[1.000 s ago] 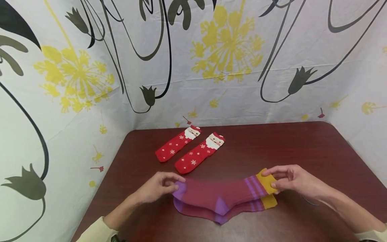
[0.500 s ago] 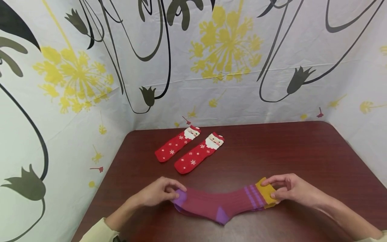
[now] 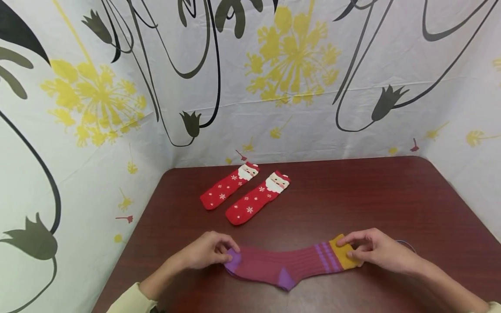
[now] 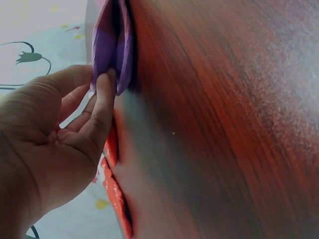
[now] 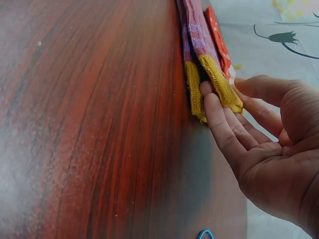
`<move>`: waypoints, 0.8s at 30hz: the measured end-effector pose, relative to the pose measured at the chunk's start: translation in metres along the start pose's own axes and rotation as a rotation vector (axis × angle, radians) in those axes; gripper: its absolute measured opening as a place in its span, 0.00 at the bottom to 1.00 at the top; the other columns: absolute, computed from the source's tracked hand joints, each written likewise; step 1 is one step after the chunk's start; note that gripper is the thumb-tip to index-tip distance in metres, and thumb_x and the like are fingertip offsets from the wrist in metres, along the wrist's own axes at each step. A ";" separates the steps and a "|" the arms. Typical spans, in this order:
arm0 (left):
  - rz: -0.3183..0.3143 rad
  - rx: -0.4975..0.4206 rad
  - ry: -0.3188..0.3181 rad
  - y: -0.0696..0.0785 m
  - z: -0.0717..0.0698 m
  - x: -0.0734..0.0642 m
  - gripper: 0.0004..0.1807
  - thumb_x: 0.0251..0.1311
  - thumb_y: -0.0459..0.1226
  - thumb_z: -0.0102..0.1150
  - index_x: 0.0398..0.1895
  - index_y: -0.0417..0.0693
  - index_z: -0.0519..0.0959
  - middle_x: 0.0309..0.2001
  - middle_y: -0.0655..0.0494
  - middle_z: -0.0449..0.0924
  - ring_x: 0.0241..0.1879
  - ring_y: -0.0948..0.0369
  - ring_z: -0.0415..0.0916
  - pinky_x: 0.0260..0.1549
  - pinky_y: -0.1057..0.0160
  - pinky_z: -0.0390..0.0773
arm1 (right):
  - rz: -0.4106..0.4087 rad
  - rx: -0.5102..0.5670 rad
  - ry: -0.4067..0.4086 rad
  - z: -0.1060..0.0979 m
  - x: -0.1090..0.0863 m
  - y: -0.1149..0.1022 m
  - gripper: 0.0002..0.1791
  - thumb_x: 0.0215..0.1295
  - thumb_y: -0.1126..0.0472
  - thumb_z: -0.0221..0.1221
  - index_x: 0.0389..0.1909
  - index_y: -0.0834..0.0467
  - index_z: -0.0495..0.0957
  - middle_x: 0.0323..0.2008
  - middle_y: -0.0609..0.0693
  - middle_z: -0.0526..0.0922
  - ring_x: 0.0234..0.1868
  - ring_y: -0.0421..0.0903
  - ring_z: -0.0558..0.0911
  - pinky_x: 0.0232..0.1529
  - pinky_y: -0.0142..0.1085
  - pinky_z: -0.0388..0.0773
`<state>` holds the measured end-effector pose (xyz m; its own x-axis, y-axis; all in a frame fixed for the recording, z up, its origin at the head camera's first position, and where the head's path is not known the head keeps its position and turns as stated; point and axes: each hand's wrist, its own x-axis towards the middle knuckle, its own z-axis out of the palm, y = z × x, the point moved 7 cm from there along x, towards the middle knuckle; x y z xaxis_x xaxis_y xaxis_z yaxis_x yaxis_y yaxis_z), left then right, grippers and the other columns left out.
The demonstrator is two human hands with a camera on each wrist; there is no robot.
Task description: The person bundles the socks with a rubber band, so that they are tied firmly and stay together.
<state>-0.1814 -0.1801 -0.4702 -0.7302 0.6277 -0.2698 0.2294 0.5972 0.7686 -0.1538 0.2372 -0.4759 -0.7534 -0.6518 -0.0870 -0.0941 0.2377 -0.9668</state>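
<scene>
A maroon sock (image 3: 266,263) with purple toe and heel, purple stripes and a yellow cuff lies flat over a matching one. My left hand (image 3: 207,252) pinches the upper sock at its purple toe. At the other end, my right hand (image 3: 379,252) pinches the yellow cuff between thumb and fingers. The head view has the lower sock almost wholly covered. In the right wrist view the lower sock's yellow cuff (image 5: 193,89) shows just under my fingertips. The left wrist view has both purple toes (image 4: 112,52) close together, with a narrow gap between them.
Two red socks with Santa faces and snowflakes, a left one (image 3: 225,189) and a right one (image 3: 256,200), lie slanted farther back on the dark wooden table (image 3: 372,195). A thin blue loop (image 5: 205,234) lies near my right hand. Patterned cloth (image 3: 305,126) hangs behind.
Both hands have lowered the upper sock and brought it toward the near side. It now covers the lower sock, which earlier showed along the near edge. The red socks have stayed put.
</scene>
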 end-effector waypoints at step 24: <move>0.062 0.121 0.030 0.006 -0.001 -0.002 0.10 0.60 0.34 0.78 0.42 0.54 0.88 0.37 0.67 0.85 0.34 0.70 0.81 0.39 0.67 0.84 | 0.011 -0.271 0.108 0.002 0.003 -0.010 0.23 0.68 0.66 0.70 0.62 0.66 0.80 0.60 0.67 0.76 0.24 0.41 0.83 0.25 0.37 0.82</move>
<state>-0.1787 -0.1786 -0.4649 -0.7311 0.6507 -0.2052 0.3492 0.6152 0.7068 -0.1540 0.2317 -0.4669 -0.8187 -0.5714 -0.0569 -0.2449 0.4371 -0.8654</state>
